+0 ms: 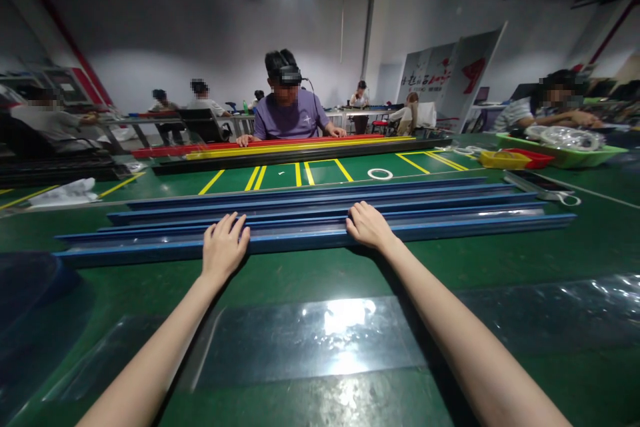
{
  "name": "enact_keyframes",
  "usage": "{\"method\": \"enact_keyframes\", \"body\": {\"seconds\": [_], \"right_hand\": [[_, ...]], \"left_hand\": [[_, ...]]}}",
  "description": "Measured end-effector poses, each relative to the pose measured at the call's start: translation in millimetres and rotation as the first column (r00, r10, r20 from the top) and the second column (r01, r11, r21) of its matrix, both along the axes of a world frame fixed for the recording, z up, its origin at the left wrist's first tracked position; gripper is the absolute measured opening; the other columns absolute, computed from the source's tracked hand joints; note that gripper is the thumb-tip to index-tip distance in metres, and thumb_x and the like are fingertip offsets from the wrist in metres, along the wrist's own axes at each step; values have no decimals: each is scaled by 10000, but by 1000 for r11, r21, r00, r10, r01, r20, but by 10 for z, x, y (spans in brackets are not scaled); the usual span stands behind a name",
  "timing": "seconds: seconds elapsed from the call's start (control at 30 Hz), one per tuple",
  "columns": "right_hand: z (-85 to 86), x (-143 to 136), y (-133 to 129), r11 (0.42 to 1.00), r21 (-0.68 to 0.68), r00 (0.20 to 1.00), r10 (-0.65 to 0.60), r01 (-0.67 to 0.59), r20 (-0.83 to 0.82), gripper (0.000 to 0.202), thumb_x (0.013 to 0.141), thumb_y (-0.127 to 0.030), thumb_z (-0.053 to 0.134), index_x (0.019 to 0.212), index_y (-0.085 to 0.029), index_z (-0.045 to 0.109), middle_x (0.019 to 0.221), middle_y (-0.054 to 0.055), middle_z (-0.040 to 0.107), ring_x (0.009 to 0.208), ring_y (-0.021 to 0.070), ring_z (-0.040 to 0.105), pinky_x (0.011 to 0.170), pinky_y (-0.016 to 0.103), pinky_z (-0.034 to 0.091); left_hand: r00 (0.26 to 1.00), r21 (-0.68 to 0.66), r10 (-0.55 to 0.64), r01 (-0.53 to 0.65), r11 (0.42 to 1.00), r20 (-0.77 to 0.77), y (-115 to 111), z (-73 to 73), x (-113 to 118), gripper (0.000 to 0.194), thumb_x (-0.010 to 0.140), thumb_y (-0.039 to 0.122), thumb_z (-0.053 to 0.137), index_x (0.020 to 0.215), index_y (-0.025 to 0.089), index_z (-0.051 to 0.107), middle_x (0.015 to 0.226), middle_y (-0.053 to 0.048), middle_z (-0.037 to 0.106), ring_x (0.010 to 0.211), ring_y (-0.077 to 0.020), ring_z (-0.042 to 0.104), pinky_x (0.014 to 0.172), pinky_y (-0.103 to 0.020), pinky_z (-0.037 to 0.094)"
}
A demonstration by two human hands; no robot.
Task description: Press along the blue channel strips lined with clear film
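Observation:
Several long blue plastic channels [295,240] lie side by side across the green table. My left hand [224,248] rests on the nearest one, left of its middle, with its fingers bent over the near wall into the trough and slightly apart. Further right, my right hand [369,225] has its fingers curled over the same channel's near wall. Parts of both hands' grip are hidden behind the knuckles. A clear plastic strip [300,340] lies below my forearms, shining under the lamp.
Across the table, a person in a purple shirt [290,117] handles red, yellow and black strips [300,147]. A white ring [380,174] lies amid yellow tape lines. At right are a phone [537,183] and a green basket [575,155]; at left, a blue rounded object [35,307].

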State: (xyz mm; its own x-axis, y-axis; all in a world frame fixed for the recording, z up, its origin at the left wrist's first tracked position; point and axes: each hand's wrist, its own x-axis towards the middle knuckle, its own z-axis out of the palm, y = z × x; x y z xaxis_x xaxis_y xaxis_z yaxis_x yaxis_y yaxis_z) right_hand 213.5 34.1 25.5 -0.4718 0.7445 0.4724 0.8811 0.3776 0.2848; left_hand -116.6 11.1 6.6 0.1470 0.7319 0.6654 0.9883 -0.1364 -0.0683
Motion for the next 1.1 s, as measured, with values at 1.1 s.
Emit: {"method": "enact_keyframes", "body": {"seconds": [1.1], "right_hand": [[-113, 501, 276, 986, 29, 984, -160, 163, -77, 307, 857, -307, 308, 861, -123, 552, 828, 108, 568, 813, 213, 442, 717, 302, 283]], "left_hand": [[997, -73, 22, -27, 997, -75, 440, -49, -234, 466, 844, 323, 217, 1129, 161, 549, 1142, -112, 572, 1127, -267, 439, 951, -477, 222]]}}
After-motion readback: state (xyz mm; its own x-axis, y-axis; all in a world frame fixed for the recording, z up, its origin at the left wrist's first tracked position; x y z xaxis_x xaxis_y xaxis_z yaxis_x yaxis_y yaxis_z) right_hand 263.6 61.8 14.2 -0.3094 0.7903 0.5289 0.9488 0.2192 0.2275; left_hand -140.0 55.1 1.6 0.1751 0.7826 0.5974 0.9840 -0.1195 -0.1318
